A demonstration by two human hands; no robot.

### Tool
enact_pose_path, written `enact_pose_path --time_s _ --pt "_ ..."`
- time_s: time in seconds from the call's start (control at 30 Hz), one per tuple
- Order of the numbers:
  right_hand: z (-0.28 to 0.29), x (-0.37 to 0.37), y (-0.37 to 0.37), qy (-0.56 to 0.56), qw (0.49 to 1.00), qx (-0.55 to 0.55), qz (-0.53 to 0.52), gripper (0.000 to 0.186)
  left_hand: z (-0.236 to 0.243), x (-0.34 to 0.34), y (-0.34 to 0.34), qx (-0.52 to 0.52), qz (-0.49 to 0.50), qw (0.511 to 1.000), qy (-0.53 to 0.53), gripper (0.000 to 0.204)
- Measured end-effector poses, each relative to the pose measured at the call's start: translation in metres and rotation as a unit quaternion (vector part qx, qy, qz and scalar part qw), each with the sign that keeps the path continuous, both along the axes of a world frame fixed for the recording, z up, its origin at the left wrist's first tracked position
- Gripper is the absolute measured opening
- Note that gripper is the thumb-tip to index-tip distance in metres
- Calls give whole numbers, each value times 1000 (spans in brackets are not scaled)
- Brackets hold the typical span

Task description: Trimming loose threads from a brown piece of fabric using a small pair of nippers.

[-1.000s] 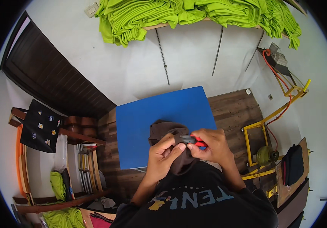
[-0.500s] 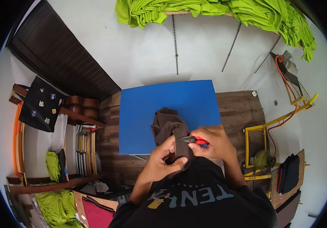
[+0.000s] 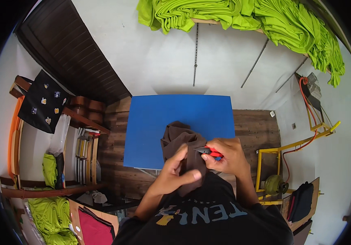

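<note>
**Snips at brown cloth, both hands engaged**

Step in hand, as I judge it from where I stand: trimming. Brown cloth [image 3: 192, 157] is held up at the near edge of the blue table [image 3: 155, 122], its far folds bunched over the top. Left hand [image 3: 173, 174]: gripping cloth, thumb across it, fingers partly hidden. Right hand [image 3: 231, 158]: closed round red-handled snips [image 3: 205, 150], dark blades at the cloth; cannot tell whether they bite.

A cut would call for a flat, taut spot and left fingers clear.

In the way: loose folds by the blades; black shirt [image 3: 220, 196] close below. Around: lime garments [image 3: 208, 16] shelved overhead, yellow frame [image 3: 273, 150] right, dark bag [image 3: 44, 100] left.
</note>
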State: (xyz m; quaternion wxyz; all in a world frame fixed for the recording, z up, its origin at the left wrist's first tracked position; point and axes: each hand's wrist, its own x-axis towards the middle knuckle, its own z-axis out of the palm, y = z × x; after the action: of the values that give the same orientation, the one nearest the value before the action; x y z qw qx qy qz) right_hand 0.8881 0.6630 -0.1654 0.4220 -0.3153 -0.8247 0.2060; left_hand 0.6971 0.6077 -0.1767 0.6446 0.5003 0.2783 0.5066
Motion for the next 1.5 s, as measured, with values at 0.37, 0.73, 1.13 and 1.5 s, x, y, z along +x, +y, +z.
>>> enact_pose_path --time_s 0.37,0.73,1.13,1.5 --pt "-6 5 31 14 1000 1 -18 25 3 5 34 -16 51 995 81 20" --pt "-9 41 30 27 999 -20 -31 23 8 35 30 -70 -59 995 34 54" --pt "-43 76 -2 276 912 -302 31 24 12 76 8 -29 -38 999 7 43" --pt "36 45 -68 313 940 -129 -39 36 123 -1 -18 -26 -144 987 60 58"
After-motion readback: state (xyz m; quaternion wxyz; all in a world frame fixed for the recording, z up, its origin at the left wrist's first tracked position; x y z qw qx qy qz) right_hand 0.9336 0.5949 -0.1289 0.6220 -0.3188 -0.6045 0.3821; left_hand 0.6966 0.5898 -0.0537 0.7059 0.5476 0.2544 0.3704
